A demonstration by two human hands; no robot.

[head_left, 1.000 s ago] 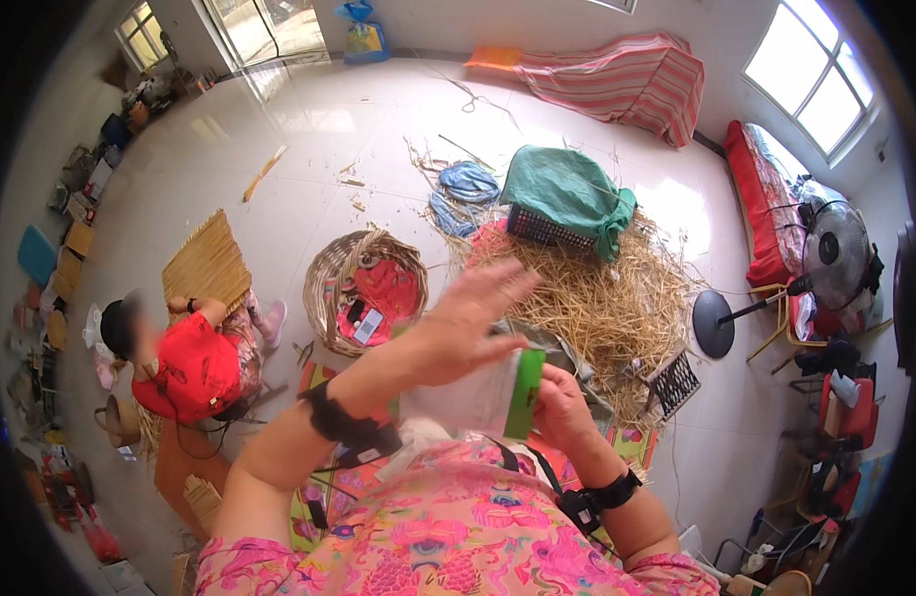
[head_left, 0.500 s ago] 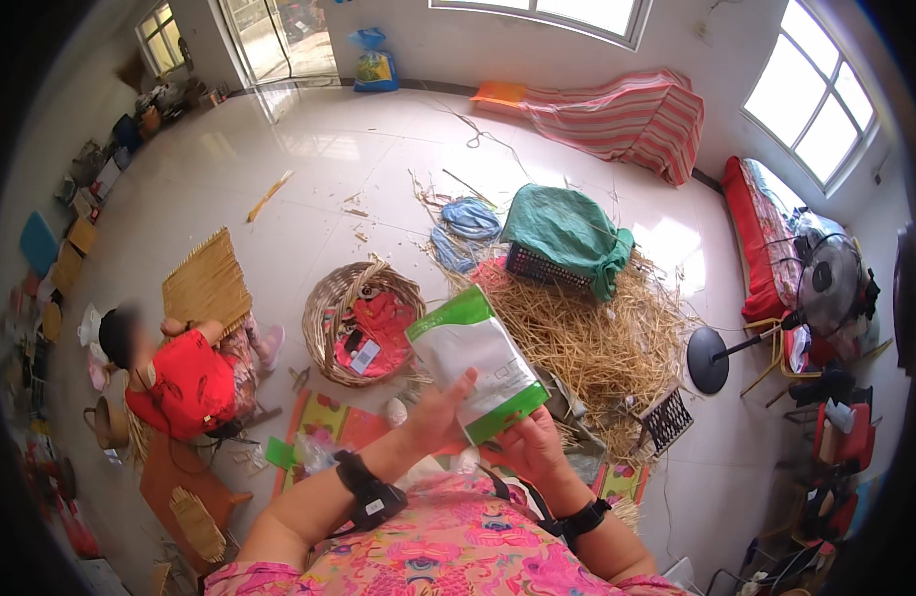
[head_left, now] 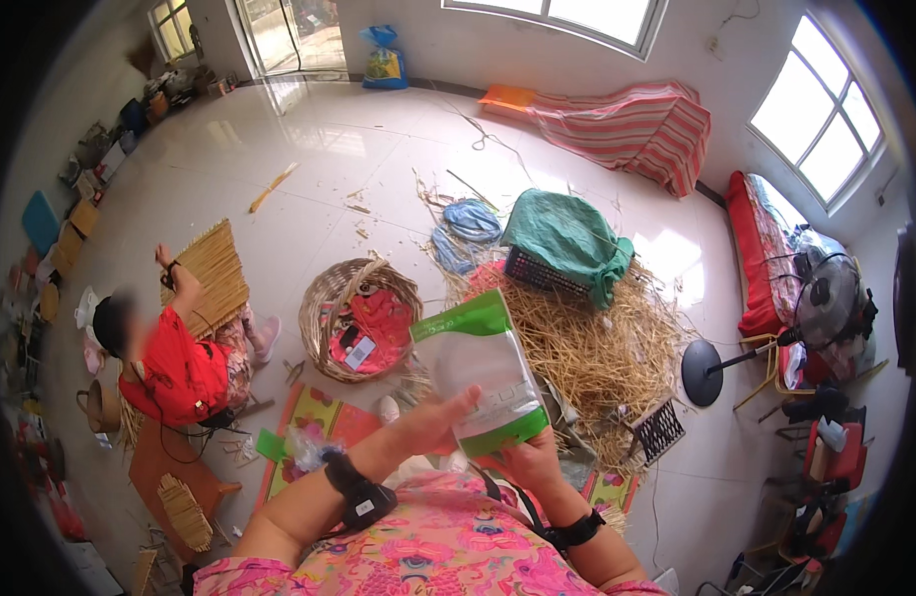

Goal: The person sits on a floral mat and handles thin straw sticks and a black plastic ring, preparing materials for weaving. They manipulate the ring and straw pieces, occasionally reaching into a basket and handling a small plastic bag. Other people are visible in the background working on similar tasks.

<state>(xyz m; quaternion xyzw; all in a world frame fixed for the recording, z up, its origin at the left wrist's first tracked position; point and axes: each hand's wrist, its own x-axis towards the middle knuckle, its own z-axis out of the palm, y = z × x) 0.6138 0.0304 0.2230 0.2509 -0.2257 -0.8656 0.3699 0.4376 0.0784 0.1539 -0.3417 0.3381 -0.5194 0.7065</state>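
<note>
A flat plastic packet [head_left: 483, 372], green at both ends with a whitish, partly see-through middle, is held up in front of my body. My left hand [head_left: 433, 417] grips its left edge, with the thumb lying across the front. At its lower right corner, my right hand [head_left: 530, 459] pinches the green end. What is inside the packet is hard to make out. Just beyond it stands a round wicker basket [head_left: 314, 298] holding pink-red cloth and a small white tag or card.
Loose straw [head_left: 617, 358] lies around a dark crate draped with green cloth [head_left: 557, 228]. On the left, a person in red sits by a woven straw panel [head_left: 210, 273]. A standing fan [head_left: 825, 298] is at the right. An orange-brown bench [head_left: 170, 457] stands near left.
The packet has turned slightly more upright and shifted a little, still in both hands. The person on the left has raised a hand above the straw panel.
</note>
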